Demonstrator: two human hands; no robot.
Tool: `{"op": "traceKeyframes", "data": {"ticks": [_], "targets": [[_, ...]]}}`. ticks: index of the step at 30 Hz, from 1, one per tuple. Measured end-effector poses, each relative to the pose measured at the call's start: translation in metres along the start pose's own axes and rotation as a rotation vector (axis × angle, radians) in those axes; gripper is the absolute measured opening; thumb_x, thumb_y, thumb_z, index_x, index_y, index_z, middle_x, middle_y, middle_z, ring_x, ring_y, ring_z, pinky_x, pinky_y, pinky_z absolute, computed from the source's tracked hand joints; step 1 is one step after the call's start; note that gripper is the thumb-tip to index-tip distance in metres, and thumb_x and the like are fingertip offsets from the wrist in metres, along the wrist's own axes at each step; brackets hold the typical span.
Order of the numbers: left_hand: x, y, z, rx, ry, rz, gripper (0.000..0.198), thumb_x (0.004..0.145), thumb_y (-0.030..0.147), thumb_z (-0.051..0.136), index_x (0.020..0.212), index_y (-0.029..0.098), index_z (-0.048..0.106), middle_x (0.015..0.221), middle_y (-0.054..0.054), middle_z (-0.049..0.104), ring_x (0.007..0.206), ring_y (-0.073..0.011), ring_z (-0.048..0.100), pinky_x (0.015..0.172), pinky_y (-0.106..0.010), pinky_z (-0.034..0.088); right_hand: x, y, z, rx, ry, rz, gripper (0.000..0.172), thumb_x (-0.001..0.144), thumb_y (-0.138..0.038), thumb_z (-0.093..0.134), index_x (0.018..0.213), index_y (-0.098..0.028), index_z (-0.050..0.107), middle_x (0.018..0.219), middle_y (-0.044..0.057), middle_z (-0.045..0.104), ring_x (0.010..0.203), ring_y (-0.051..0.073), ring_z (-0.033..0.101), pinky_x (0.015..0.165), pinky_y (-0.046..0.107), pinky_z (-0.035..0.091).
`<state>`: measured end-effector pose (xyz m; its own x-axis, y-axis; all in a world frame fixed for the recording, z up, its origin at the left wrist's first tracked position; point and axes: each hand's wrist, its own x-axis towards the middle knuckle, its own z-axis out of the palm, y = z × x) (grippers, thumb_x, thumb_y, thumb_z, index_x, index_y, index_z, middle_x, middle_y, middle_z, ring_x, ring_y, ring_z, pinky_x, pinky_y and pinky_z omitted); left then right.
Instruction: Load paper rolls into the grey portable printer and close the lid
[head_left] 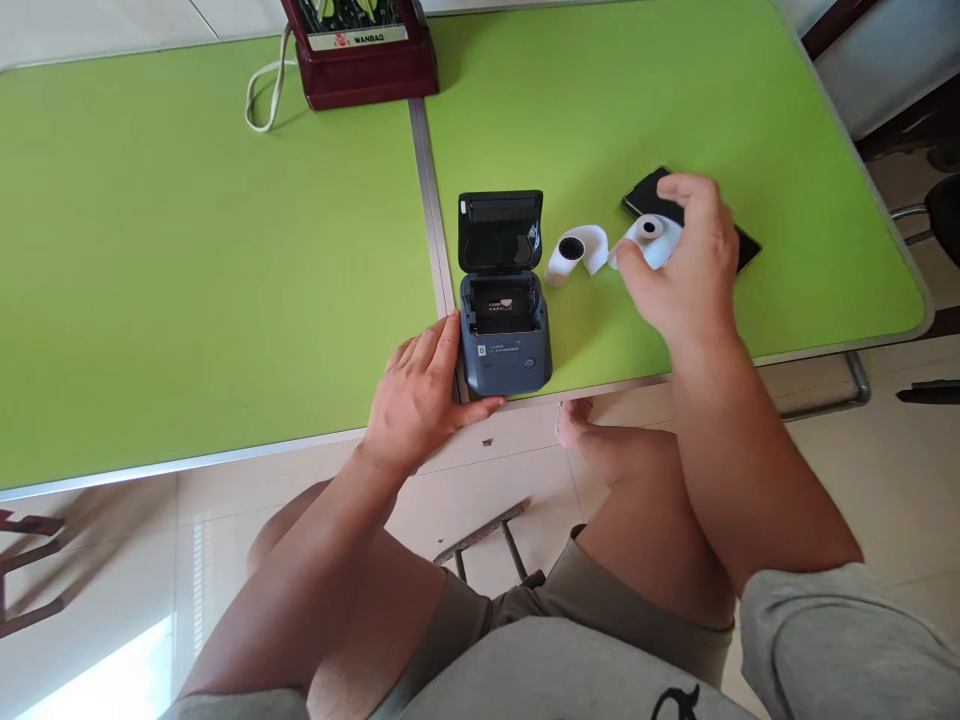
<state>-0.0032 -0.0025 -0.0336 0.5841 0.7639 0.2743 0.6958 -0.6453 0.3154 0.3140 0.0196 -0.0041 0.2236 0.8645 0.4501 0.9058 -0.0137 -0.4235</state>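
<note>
A dark blue-grey portable printer (504, 360) stands near the table's front edge, its black lid (500, 232) raised and its inner bay showing. My left hand (415, 390) lies against the printer's left side, fingers stretched out and thumb along the lower front edge. To the right of the printer is a white paper roll (564, 268) with a dark core and a loose curled end. Farther right, my right hand (697, 265) arches open over a second white paper roll (649, 228), thumb and fingers apart around it; whether they touch it is hard to tell.
Partly under the second roll and my right hand lies a black phone-like slab (641, 195). A dark red boxed object (367, 85) with a white cord (259, 125) stands at the back. A metal seam (429, 190) crosses the green table (187, 250). My legs are below the front edge.
</note>
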Motion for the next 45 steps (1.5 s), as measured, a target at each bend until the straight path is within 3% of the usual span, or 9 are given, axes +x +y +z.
{"op": "traceKeyframes", "data": {"ticks": [4, 7, 13, 21, 26, 30, 34, 37, 45], "targets": [[0.000, 0.000, -0.001, 0.005, -0.010, -0.002, 0.113, 0.088, 0.092, 0.037, 0.158, 0.003, 0.039, 0.143, -0.027, 0.064, 0.129, -0.0380, 0.066, 0.106, -0.051, 0.055, -0.001, -0.034, 0.004, 0.007, -0.079, -0.212, 0.047, 0.088, -0.024, 0.067, 0.132, -0.032, 0.051, 0.137, 0.011, 0.065, 0.132, 0.035, 0.059, 0.115, 0.060, 0.047], [0.000, 0.001, -0.001, 0.000, -0.005, 0.001, 0.113, 0.088, 0.091, 0.037, 0.157, 0.002, 0.040, 0.143, -0.027, 0.063, 0.130, -0.0377, 0.066, 0.107, -0.051, 0.055, -0.003, -0.043, 0.020, -0.025, -0.153, -0.231, 0.045, 0.087, -0.024, 0.069, 0.129, -0.029, 0.055, 0.133, 0.012, 0.066, 0.134, 0.038, 0.057, 0.115, 0.066, 0.043], [0.000, 0.002, -0.002, -0.039, -0.025, -0.008, 0.109, 0.089, 0.088, 0.043, 0.158, 0.003, 0.039, 0.146, -0.027, 0.062, 0.135, -0.0379, 0.062, 0.111, -0.051, 0.052, -0.016, -0.039, 0.028, 0.021, -0.133, -0.105, 0.039, 0.087, -0.028, 0.071, 0.123, -0.028, 0.056, 0.120, 0.010, 0.073, 0.111, 0.032, 0.069, 0.098, 0.055, 0.057], [0.002, 0.004, -0.005, -0.065, -0.066, -0.043, 0.111, 0.087, 0.089, 0.046, 0.159, 0.006, 0.038, 0.148, -0.026, 0.061, 0.137, -0.0375, 0.061, 0.115, -0.051, 0.050, -0.030, -0.024, 0.045, 0.454, -0.114, -0.119, 0.027, 0.084, -0.030, 0.066, 0.111, -0.027, 0.061, 0.111, 0.005, 0.070, 0.086, 0.018, 0.070, 0.076, 0.036, 0.062], [0.002, 0.005, -0.005, -0.063, -0.084, -0.067, 0.110, 0.087, 0.088, 0.050, 0.160, 0.007, 0.037, 0.150, -0.025, 0.060, 0.139, -0.0375, 0.060, 0.116, -0.050, 0.050, -0.031, -0.032, 0.041, 0.456, -0.071, -0.058, 0.040, 0.093, -0.042, 0.061, 0.131, -0.031, 0.050, 0.120, 0.007, 0.069, 0.097, 0.022, 0.073, 0.083, 0.041, 0.063], [0.002, 0.006, -0.006, -0.058, -0.084, -0.064, 0.112, 0.086, 0.089, 0.048, 0.159, 0.004, 0.038, 0.150, -0.026, 0.059, 0.139, -0.0381, 0.060, 0.115, -0.051, 0.049, -0.032, -0.061, 0.024, 0.501, -0.022, -0.131, 0.032, 0.098, -0.041, 0.050, 0.129, -0.032, 0.052, 0.120, 0.008, 0.071, 0.109, 0.025, 0.072, 0.091, 0.045, 0.062], [0.002, 0.006, -0.006, -0.059, -0.075, -0.054, 0.115, 0.086, 0.093, 0.042, 0.158, 0.004, 0.039, 0.149, -0.026, 0.060, 0.137, -0.0373, 0.061, 0.114, -0.050, 0.050, -0.029, -0.082, 0.021, 0.573, -0.116, -0.298, 0.027, 0.101, -0.037, 0.044, 0.124, -0.032, 0.059, 0.122, 0.006, 0.074, 0.114, 0.025, 0.072, 0.101, 0.045, 0.060], [0.002, 0.006, -0.005, -0.057, -0.068, -0.047, 0.116, 0.086, 0.093, 0.040, 0.157, 0.002, 0.039, 0.148, -0.027, 0.060, 0.136, -0.0373, 0.062, 0.113, -0.050, 0.051, -0.025, -0.083, 0.026, 0.503, -0.201, -0.301, 0.028, 0.099, -0.033, 0.052, 0.125, -0.031, 0.060, 0.128, 0.006, 0.075, 0.120, 0.026, 0.071, 0.107, 0.048, 0.057], [-0.001, 0.005, -0.004, -0.038, -0.079, -0.023, 0.106, 0.092, 0.083, 0.047, 0.158, 0.001, 0.037, 0.151, -0.028, 0.058, 0.135, -0.0378, 0.062, 0.111, -0.051, 0.052, -0.021, -0.074, 0.037, 0.547, -0.081, -0.272, 0.013, 0.083, -0.023, 0.069, 0.088, -0.027, 0.057, 0.108, 0.003, 0.078, 0.104, 0.025, 0.074, 0.092, 0.045, 0.060]]}}
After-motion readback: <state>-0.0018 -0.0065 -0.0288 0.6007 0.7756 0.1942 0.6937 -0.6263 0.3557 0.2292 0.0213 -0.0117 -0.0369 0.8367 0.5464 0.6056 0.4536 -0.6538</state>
